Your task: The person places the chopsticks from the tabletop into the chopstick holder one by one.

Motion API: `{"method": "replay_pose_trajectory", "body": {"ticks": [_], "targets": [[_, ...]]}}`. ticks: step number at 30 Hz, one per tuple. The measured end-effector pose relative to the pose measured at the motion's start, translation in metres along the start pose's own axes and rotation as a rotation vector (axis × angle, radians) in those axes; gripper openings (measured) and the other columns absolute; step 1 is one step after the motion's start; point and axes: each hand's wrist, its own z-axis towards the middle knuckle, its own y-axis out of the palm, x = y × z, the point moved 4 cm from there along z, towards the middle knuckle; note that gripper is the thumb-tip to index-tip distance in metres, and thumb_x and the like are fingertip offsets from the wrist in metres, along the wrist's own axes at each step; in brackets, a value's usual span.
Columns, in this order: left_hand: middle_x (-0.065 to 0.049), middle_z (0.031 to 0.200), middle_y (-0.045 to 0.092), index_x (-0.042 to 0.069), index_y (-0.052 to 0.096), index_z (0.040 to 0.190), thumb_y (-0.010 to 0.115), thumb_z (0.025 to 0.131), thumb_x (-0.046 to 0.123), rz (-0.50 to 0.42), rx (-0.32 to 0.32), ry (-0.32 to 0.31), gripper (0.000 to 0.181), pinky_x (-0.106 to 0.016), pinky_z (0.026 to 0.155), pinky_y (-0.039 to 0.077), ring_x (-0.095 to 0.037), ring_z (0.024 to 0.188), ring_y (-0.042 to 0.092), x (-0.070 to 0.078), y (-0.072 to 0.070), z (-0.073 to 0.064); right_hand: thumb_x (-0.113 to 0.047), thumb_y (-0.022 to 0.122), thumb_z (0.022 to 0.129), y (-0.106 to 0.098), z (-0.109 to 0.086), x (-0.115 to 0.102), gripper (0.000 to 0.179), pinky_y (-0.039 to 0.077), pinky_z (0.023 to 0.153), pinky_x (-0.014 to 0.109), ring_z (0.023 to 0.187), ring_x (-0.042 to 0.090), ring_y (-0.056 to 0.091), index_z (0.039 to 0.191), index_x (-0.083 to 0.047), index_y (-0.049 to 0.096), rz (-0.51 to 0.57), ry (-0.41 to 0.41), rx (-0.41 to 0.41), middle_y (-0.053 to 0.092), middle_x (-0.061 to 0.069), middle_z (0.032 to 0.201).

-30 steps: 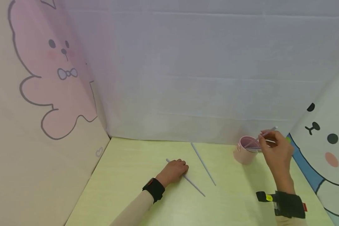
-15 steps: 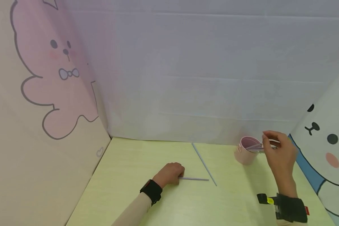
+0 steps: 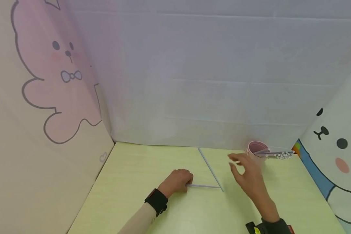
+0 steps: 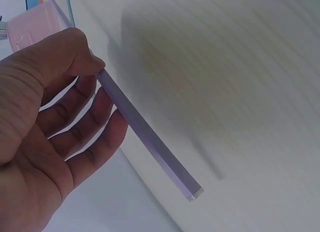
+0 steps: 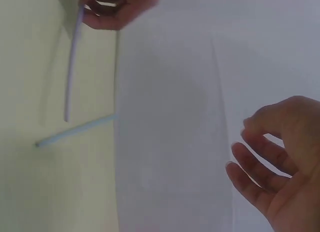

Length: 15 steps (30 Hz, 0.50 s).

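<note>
My left hand (image 3: 175, 181) pinches a slim purple stick (image 3: 205, 186) low over the table. In the left wrist view this stick (image 4: 150, 134) has flat facets and a pale end, and sits between thumb and fingers. A bluish stick (image 3: 209, 168) lies slantwise on the table beyond it, also visible in the right wrist view. My right hand (image 3: 249, 178) hovers in front of the pink bucket (image 3: 256, 146), fingers loosely bent with nothing between them. Several sticks (image 3: 280, 154) with whitish ends lean out over the bucket's right side.
The pale yellow table (image 3: 128, 182) meets a plain white back sheet (image 3: 178, 97). Printed cartoon sheets stand at the left (image 3: 46, 97) and right (image 3: 339, 156) sides. The bucket stands near the back right of the table.
My right hand released a stick at the bucket and moved left and nearer, away from it. My left hand picked up the purple stick, which has swung round to point right.
</note>
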Motion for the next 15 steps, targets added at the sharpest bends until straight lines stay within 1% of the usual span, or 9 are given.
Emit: {"method": "replay_pose_trajectory", "body": {"ticks": [1, 2, 4, 7, 12, 15], "targets": [[0.01, 0.072, 0.051, 0.021, 0.062, 0.076, 0.074, 0.069, 0.002, 0.007, 0.001, 0.005, 0.024, -0.022, 0.055, 0.039, -0.006, 0.065, 0.045, 0.001, -0.001, 0.0, 0.002, 0.075, 0.075, 0.01, -0.004, -0.003, 0.035, 0.054, 0.067, 0.037, 0.088, 0.02, 0.063, 0.109, -0.005, 0.07, -0.014, -0.018, -0.052, 0.07, 0.007, 0.101], [0.01, 0.073, 0.052, 0.021, 0.062, 0.077, 0.074, 0.07, 0.003, 0.015, 0.002, 0.01, 0.023, -0.022, 0.055, 0.04, -0.006, 0.065, 0.046, 0.002, -0.003, 0.0, 0.001, 0.076, 0.075, 0.019, -0.008, -0.006, 0.035, 0.054, 0.066, 0.039, 0.089, 0.02, 0.062, 0.108, -0.007, 0.071, -0.026, -0.032, -0.098, 0.069, 0.006, 0.103], [0.009, 0.073, 0.054, 0.021, 0.065, 0.078, 0.074, 0.072, 0.003, 0.023, 0.005, 0.019, 0.021, -0.021, 0.055, 0.041, -0.006, 0.065, 0.047, 0.004, -0.006, 0.0, -0.003, 0.078, 0.074, 0.033, -0.015, -0.01, 0.034, 0.054, 0.062, 0.038, 0.089, 0.018, 0.061, 0.106, -0.011, 0.072, -0.061, -0.044, -0.176, 0.068, 0.004, 0.102], [0.009, 0.073, 0.054, 0.02, 0.066, 0.078, 0.075, 0.073, 0.004, 0.043, 0.01, 0.025, 0.019, -0.021, 0.055, 0.043, -0.006, 0.064, 0.048, 0.006, -0.01, 0.001, -0.006, 0.08, 0.073, 0.049, -0.022, -0.017, 0.032, 0.053, 0.057, 0.035, 0.085, 0.016, 0.061, 0.102, -0.014, 0.073, -0.101, -0.054, -0.254, 0.067, 0.001, 0.1], [0.009, 0.07, 0.054, 0.021, 0.065, 0.075, 0.076, 0.071, 0.006, 0.06, 0.006, 0.032, 0.02, -0.021, 0.055, 0.044, -0.006, 0.063, 0.05, 0.013, -0.017, 0.005, -0.009, 0.081, 0.073, 0.069, -0.03, -0.028, 0.03, 0.054, 0.059, 0.033, 0.083, 0.014, 0.061, 0.101, -0.015, 0.073, -0.128, -0.06, -0.396, 0.067, -0.004, 0.097], [0.009, 0.069, 0.054, 0.021, 0.064, 0.073, 0.077, 0.07, 0.007, 0.056, -0.001, 0.039, 0.019, -0.02, 0.054, 0.043, -0.006, 0.063, 0.05, 0.017, -0.02, 0.007, -0.008, 0.081, 0.071, 0.078, -0.034, -0.034, 0.029, 0.054, 0.062, 0.032, 0.083, 0.014, 0.062, 0.098, -0.015, 0.073, -0.142, -0.065, -0.469, 0.066, -0.005, 0.093]]}}
